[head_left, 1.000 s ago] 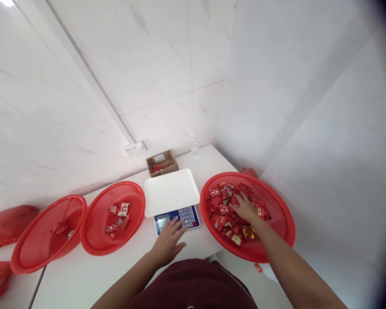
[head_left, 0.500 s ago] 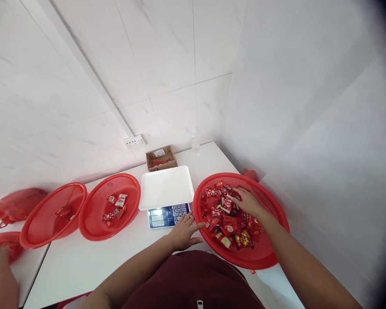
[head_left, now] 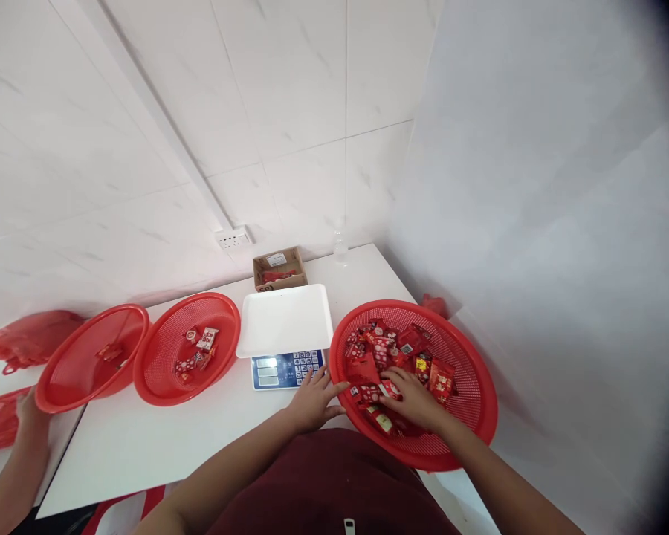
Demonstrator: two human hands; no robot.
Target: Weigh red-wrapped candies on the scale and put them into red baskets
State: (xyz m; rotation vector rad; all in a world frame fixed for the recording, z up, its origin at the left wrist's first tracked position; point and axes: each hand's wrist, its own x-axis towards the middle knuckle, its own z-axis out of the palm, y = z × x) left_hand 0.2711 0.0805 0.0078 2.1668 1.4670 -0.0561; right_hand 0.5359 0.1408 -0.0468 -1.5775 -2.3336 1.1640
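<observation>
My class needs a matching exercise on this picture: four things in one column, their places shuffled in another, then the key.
Things
1. Person's right hand
2. Small open brown cardboard box
3. Person's left hand
4. White rectangular wall socket

Places
A. Behind the flat white rectangular scale tray
B. At the lower end of the straight white trunking
C. Among red-wrapped packets in the rightmost round red plastic basket
D. Beside the blue keypad panel, by that basket's rim

Pairs: 1-C, 2-A, 3-D, 4-B
</observation>
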